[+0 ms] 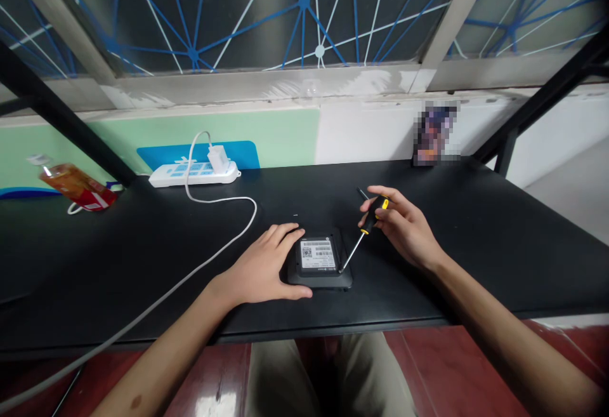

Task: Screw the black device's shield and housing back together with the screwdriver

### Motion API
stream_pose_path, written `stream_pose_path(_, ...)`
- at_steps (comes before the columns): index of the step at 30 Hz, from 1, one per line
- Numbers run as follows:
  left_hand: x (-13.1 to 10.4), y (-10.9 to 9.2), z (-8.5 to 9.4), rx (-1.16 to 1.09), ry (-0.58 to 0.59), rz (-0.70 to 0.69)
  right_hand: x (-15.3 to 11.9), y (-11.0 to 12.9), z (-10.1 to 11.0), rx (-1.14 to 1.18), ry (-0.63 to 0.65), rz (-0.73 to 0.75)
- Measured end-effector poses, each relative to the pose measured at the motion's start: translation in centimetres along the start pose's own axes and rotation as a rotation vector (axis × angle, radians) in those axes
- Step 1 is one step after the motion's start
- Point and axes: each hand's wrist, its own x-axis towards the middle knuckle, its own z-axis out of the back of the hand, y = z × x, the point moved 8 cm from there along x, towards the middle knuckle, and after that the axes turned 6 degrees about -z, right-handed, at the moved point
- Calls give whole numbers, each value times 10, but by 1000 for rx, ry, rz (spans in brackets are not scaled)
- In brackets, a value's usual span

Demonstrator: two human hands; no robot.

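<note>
A flat black square electronic box (343, 279) lies on the table with its white printed label facing up. My left hand (261, 269) grips its left side, thumb along the near edge and fingers at the far left corner. In my right hand (404, 226) is a screwdriver (375, 211) with a black and yellow handle, pinched between the fingers. Its shaft slants down to the left, and its tip meets the box near the label's lower right corner. A thin dark rod (363, 193) shows beyond my right fingers; its other end is hidden.
On the black table (499, 245) a tiny light-coloured piece (295, 215) lies beyond the box. A white power strip (190, 174) with a plugged-in charger stands at the back; its white cable (214, 255) runs past my left arm. A tilted drink bottle (78, 183) is far left, a pixelated object (434, 134) back right.
</note>
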Motion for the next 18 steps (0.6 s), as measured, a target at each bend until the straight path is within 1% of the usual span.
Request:
stream_pose_path(5, 0, 0, 0, -13, -17, -13, -1, 1, 2, -75, -6, 16)
stream_pose_path(14, -1, -1, -1, 6, 8, -11, -1, 9, 0, -230, -75, 79)
stream_pose_path(18, 0, -1, 0, 9, 5, -8, -3, 12, 0, -339, -105, 116)
